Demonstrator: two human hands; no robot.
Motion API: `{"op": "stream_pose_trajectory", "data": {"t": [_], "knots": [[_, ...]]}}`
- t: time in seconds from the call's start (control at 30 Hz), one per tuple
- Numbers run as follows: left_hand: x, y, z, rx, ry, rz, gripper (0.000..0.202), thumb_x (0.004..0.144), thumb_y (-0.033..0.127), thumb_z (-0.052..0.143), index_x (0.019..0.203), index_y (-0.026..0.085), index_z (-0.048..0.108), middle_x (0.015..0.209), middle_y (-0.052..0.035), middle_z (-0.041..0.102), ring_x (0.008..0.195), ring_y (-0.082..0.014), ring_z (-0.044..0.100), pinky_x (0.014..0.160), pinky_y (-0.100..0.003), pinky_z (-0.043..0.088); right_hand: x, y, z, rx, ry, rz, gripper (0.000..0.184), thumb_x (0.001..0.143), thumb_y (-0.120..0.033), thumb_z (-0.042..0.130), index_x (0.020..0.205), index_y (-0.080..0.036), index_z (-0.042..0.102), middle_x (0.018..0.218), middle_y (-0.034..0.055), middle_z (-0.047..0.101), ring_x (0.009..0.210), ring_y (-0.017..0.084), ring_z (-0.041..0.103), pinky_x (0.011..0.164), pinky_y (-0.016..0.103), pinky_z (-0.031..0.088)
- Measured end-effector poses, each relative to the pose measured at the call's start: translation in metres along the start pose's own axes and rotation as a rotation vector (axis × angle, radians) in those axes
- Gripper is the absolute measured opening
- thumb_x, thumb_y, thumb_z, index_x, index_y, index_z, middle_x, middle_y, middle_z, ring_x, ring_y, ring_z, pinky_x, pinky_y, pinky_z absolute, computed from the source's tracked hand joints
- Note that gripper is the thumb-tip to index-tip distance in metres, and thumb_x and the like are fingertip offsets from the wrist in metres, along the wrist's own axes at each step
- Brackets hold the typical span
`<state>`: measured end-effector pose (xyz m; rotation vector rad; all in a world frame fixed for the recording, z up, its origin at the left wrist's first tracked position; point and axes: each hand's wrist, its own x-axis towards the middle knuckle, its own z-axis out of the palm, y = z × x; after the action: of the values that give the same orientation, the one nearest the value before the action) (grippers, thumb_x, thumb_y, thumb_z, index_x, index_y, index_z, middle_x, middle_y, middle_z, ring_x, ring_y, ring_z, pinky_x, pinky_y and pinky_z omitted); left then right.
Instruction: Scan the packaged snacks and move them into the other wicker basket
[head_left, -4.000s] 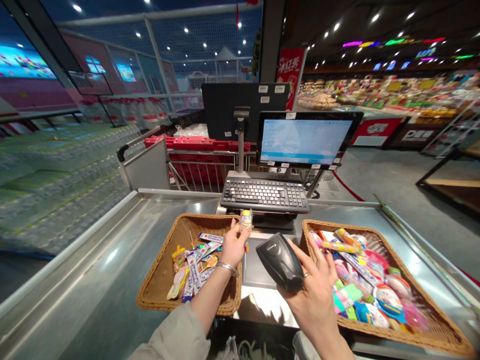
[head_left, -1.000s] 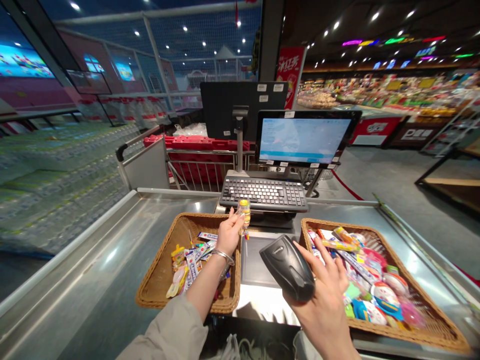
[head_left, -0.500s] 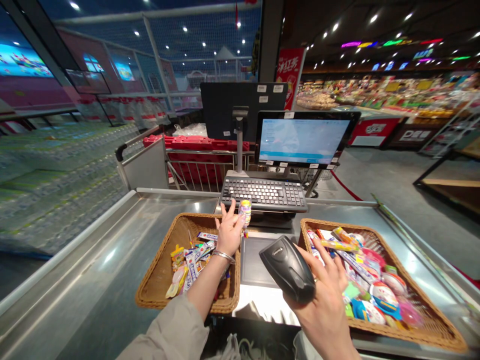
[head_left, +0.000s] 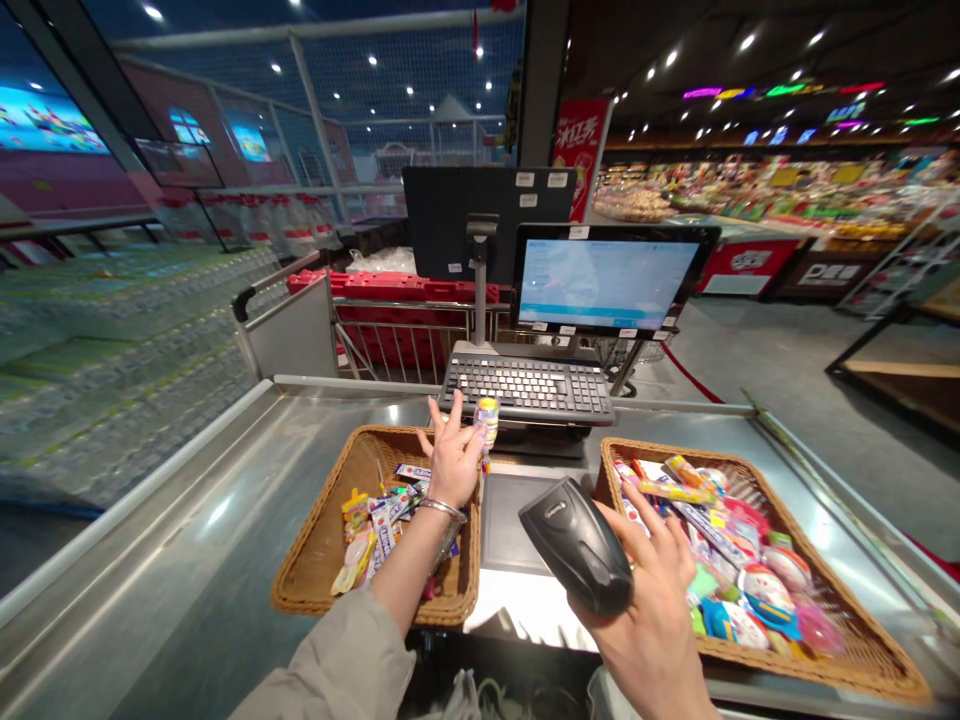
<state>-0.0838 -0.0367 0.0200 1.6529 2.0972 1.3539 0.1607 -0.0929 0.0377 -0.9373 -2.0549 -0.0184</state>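
The keyboard sits at the far middle of the counter. Behind it to the right stands the monitor, and behind it to the left a second screen on a pole. Just before the keyboard lies a flat plate. The left basket sits before the keyboard's left end and the right basket before its right end, both with packets in them. The left hand, pinching a small packet, hangs just before the keyboard's left end. The right hand, gripping a scanner, is well before the keyboard, over the right basket's near-left corner.
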Motion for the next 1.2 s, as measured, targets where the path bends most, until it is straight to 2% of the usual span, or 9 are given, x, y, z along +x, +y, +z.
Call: {"op": "stream_pose_trajectory", "data": {"t": [0.27, 0.6, 0.77, 0.93, 1.2], "knots": [[-0.001, 0.009, -0.016, 0.099, 0.002, 0.084, 0.036, 0.095, 0.038, 0.044, 0.076, 0.027, 0.072, 0.157, 0.0063, 0.023, 0.148, -0.0296, -0.009, 0.109, -0.068, -0.013, 0.003, -0.003, -0.004, -0.071, -0.004, -0.014, 0.012, 0.079, -0.024, 0.057, 0.089, -0.023, 0.064, 0.133, 0.0063, 0.057, 0.141, 0.036, 0.03, 0.11, 0.066, 0.016], [0.001, 0.017, -0.039, 0.189, -0.103, 0.181, 0.036, 0.094, 0.035, 0.043, 0.074, 0.026, 0.071, 0.156, 0.0073, 0.024, 0.148, -0.03, -0.011, 0.107, -0.067, -0.019, 0.006, 0.008, -0.01, -0.102, 0.003, -0.048, 0.015, 0.081, -0.026, 0.059, 0.095, -0.025, 0.064, 0.133, 0.006, 0.057, 0.141, 0.034, 0.029, 0.11, 0.064, 0.015], [0.003, 0.017, -0.044, 0.206, -0.135, 0.212, 0.039, 0.094, 0.034, 0.041, 0.071, 0.025, 0.07, 0.156, 0.0075, 0.026, 0.148, -0.0298, -0.011, 0.107, -0.064, -0.021, 0.006, 0.008, -0.01, -0.091, -0.001, -0.055, 0.016, 0.081, -0.026, 0.059, 0.096, -0.025, 0.064, 0.13, 0.0046, 0.059, 0.14, 0.034, 0.031, 0.111, 0.063, 0.015], [0.004, 0.02, -0.047, 0.202, -0.159, 0.216, 0.041, 0.095, 0.035, 0.039, 0.069, 0.024, 0.069, 0.156, 0.006, 0.026, 0.148, -0.0302, -0.011, 0.107, -0.066, -0.019, 0.006, 0.008, -0.01, -0.068, -0.012, -0.069, 0.016, 0.08, -0.024, 0.058, 0.095, -0.025, 0.065, 0.13, 0.004, 0.059, 0.141, 0.034, 0.031, 0.112, 0.062, 0.014], [0.007, 0.018, -0.047, 0.169, -0.221, 0.217, 0.041, 0.094, 0.035, 0.039, 0.069, 0.024, 0.069, 0.157, 0.0081, 0.024, 0.148, -0.0301, -0.011, 0.106, -0.066, -0.02, 0.007, 0.004, -0.012, -0.035, 0.001, -0.06, 0.016, 0.083, -0.025, 0.057, 0.095, -0.025, 0.065, 0.124, 0.0057, 0.061, 0.138, 0.033, 0.034, 0.112, 0.062, 0.015]]}}
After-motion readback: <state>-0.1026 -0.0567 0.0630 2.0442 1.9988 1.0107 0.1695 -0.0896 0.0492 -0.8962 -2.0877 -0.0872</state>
